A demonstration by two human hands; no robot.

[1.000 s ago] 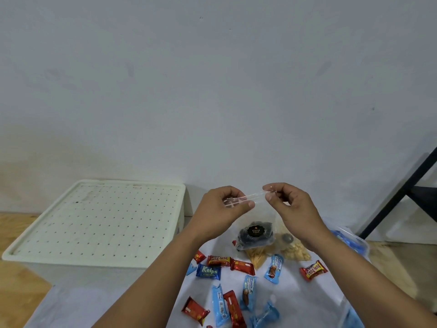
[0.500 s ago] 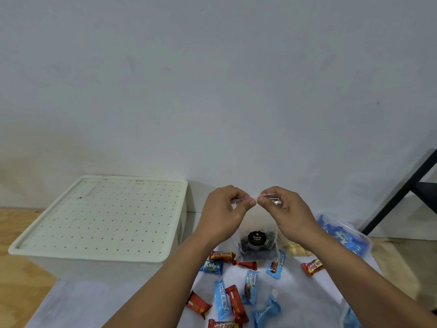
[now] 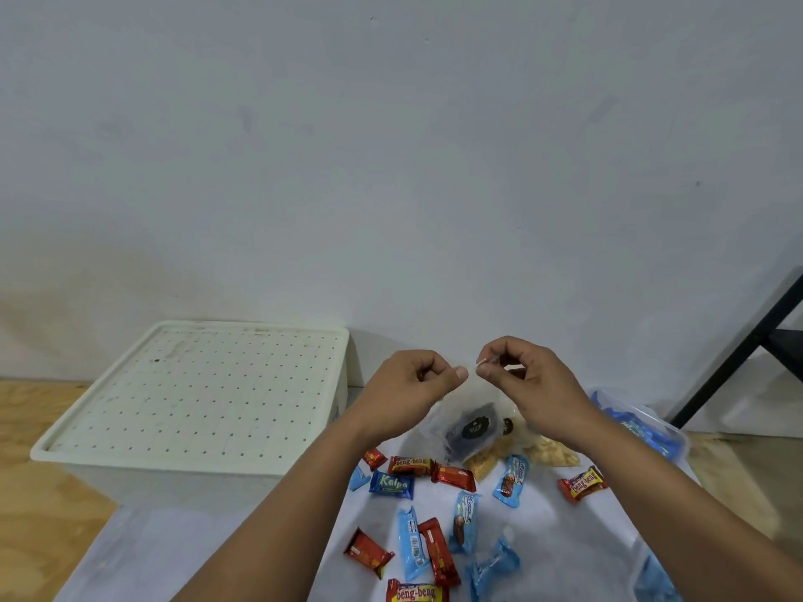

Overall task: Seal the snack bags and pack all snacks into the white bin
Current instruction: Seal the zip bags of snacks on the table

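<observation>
Both hands hold a clear snack bag (image 3: 467,421) in the air above the white cloth; it has dark snacks and a round black label inside. My left hand (image 3: 415,386) pinches its top strip from the left, my right hand (image 3: 528,382) from the right, thumbs nearly touching at the middle. The white bin (image 3: 187,397) stands at the left with its perforated lid on. Several red and blue wrapped snacks (image 3: 428,538) lie scattered on the cloth. Another clear bag of pale chips (image 3: 549,454) lies under my right wrist.
A clear tub of blue packets (image 3: 643,423) sits at the right, behind my right forearm. A black metal frame leg (image 3: 738,354) leans by the wall at far right. The wooden floor (image 3: 39,493) shows beside the white cloth (image 3: 560,540).
My hands have slid together along the bag's top strip, from well apart to almost touching. The bag has dropped slightly and hangs lower between them.
</observation>
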